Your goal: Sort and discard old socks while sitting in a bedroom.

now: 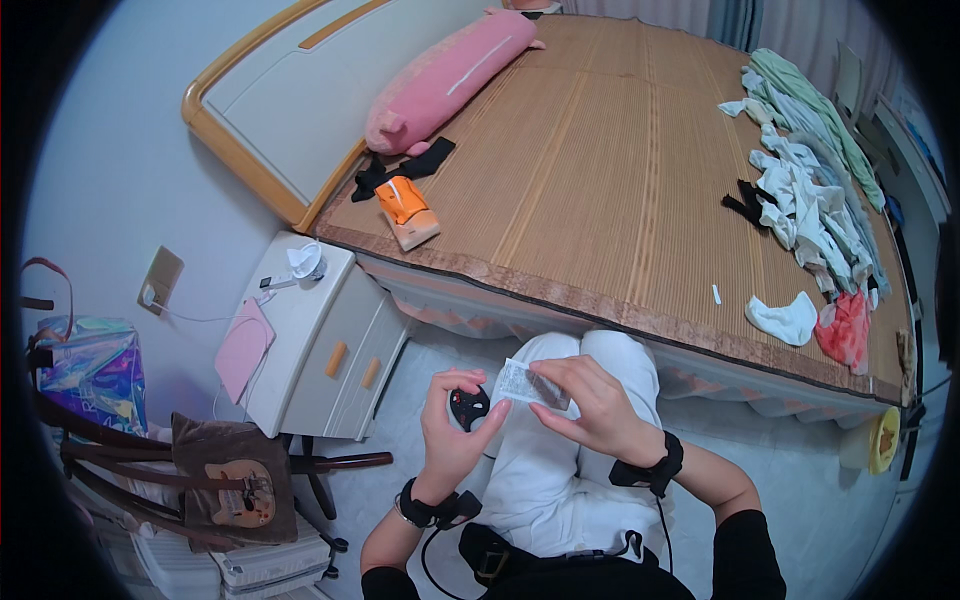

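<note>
My right hand (592, 401) pinches a small, flat, translucent packet (525, 382) between its thumb and fingers, above my white-trousered lap. Fine print covers the packet. My left hand (454, 431) is curved open on the packet's left side, thumb and fingers apart. Its thumb tip comes close to the packet's lower left corner; whether they touch is unclear. Through the gap between left thumb and fingers shows a black item (469, 407) with red and white marks, perhaps footwear on the floor. Each wrist wears a black strap with a cable.
Ahead is a bed with a woven mat (577, 172), bearing a pink plush bolster (454, 82), an orange tissue pack (407, 210) and heaped clothes (806, 195). Left stand a white nightstand (315, 300) and a chair (112, 450) with a brown bag (232, 480). At right is a bin (862, 450).
</note>
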`<state>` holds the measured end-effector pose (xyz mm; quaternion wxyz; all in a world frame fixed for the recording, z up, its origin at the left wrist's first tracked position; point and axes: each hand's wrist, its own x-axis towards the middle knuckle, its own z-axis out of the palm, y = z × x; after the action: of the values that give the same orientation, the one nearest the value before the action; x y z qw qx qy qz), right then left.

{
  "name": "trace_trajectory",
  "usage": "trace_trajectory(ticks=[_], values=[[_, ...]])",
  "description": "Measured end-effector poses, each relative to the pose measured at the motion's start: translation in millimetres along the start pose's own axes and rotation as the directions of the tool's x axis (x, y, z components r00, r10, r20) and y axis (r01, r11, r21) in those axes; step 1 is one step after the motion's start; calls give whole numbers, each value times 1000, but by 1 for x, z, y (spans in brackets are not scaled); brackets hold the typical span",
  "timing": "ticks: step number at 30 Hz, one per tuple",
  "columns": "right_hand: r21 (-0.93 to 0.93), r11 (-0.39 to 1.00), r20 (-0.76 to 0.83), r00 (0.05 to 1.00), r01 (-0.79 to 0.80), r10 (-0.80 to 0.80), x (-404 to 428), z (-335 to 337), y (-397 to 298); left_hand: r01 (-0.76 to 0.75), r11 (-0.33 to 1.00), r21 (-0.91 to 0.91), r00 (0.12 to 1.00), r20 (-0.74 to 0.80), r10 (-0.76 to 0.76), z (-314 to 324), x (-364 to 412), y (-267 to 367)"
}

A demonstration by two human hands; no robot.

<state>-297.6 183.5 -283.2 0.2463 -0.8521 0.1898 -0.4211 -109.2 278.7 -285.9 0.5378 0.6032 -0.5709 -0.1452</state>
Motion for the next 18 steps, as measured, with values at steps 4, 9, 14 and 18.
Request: trace_trajectory(ticks=[4,9,14,18], values=[[22,1000,53,999,6,-7,4,6,-2,98,979,-179,995,3,-99,-1,-1,-4],[25,999,114,993,37,-40,9,18,-5,247,901,-357,965,4,-263,-7,-4,-10],[40,996,170,982,78,-84,29,45,-3,318,823,-472,935,14,-353,-31,-4,-29],[62,995,188,978,82,-92,55,66,-2,351,796,-493,896,-70,-438,-70,5,-59]])
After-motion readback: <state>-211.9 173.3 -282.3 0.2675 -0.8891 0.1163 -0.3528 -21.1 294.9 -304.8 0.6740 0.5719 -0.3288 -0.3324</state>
